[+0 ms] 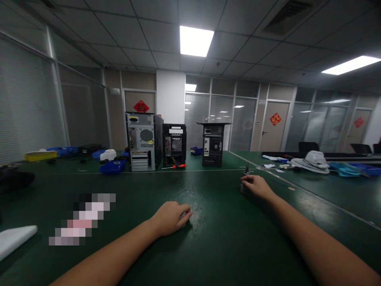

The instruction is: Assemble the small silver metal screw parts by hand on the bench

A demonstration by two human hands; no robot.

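My left hand [171,218] rests low over the green tabletop [214,230], left of the middle. Its fingers are curled round something small and greyish, mostly hidden by them. Farther out and to the right, my right hand [256,186] has thumb and fingers closed on a small grey cylinder with a pointed metal top [247,171]. The cylinder stands upright, apparently on the table, and the fingers cover part of it. A wide stretch of tabletop separates the two hands.
Three computer cases [143,139] stand along the back. A red-handled screwdriver [178,166] lies before the middle one. Blue trays [112,167] and a yellow tray [40,155] are at left. White hats [314,162] sit at right; a white object [16,240] occupies the left edge.
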